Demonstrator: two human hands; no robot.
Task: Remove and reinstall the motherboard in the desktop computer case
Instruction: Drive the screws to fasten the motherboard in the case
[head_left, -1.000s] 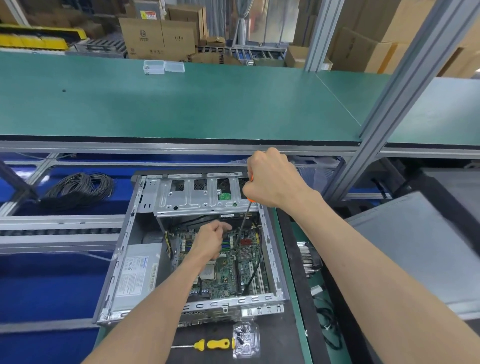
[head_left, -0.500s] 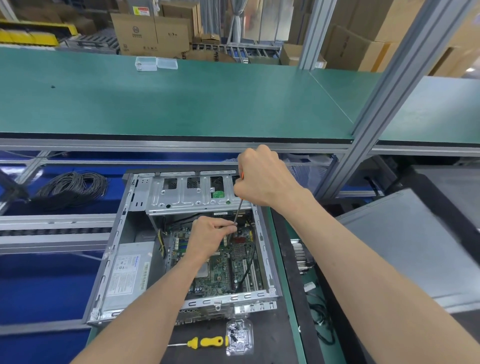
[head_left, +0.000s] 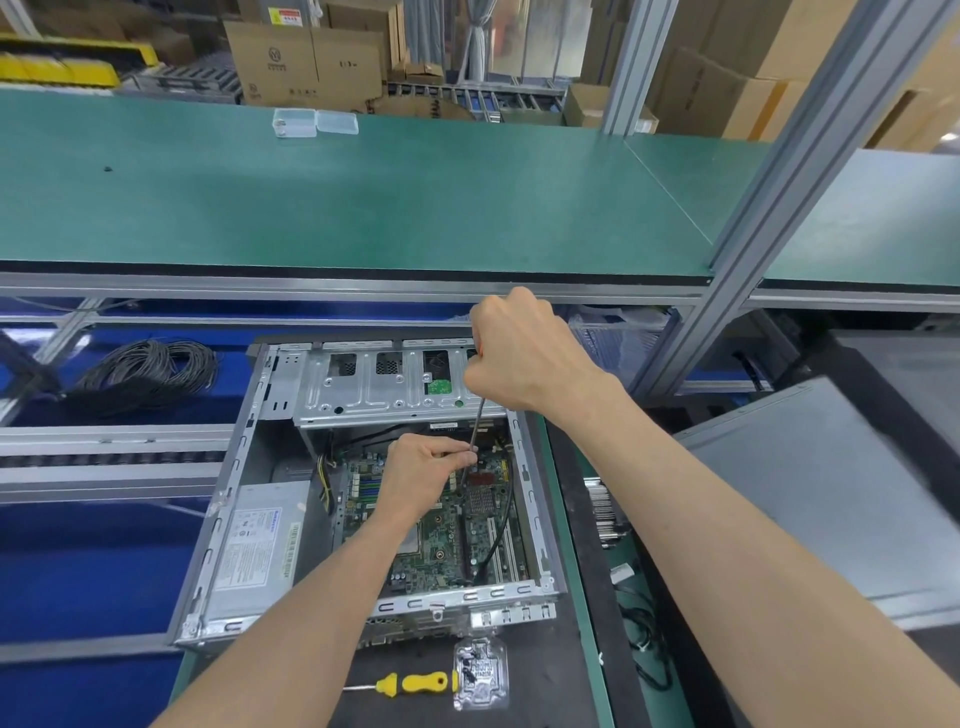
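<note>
An open desktop case (head_left: 223, 519) lies on its side on the bench, with the green motherboard (head_left: 447, 540) seated inside. My right hand (head_left: 524, 358) grips the orange handle of a screwdriver (head_left: 477, 426) above the case's far right corner. The steel shaft slants down toward the board's far edge. My left hand (head_left: 426, 475) reaches into the case and pinches the lower shaft between thumb and fingers. The screwdriver tip is hidden behind my left fingers. A black cable (head_left: 498, 540) runs over the board's right side.
A silver power supply (head_left: 254, 545) fills the case's left side, and a drive cage (head_left: 384, 384) spans its far end. A yellow screwdriver (head_left: 415, 683) and a clear plastic tray (head_left: 480, 670) lie in front of the case. A coiled black cable (head_left: 145, 374) lies at left; a green shelf (head_left: 363, 208) overhangs.
My left hand has closed its fingers on the screwdriver shaft. My right hand has shifted slightly left with the handle. The view has drifted a little.
</note>
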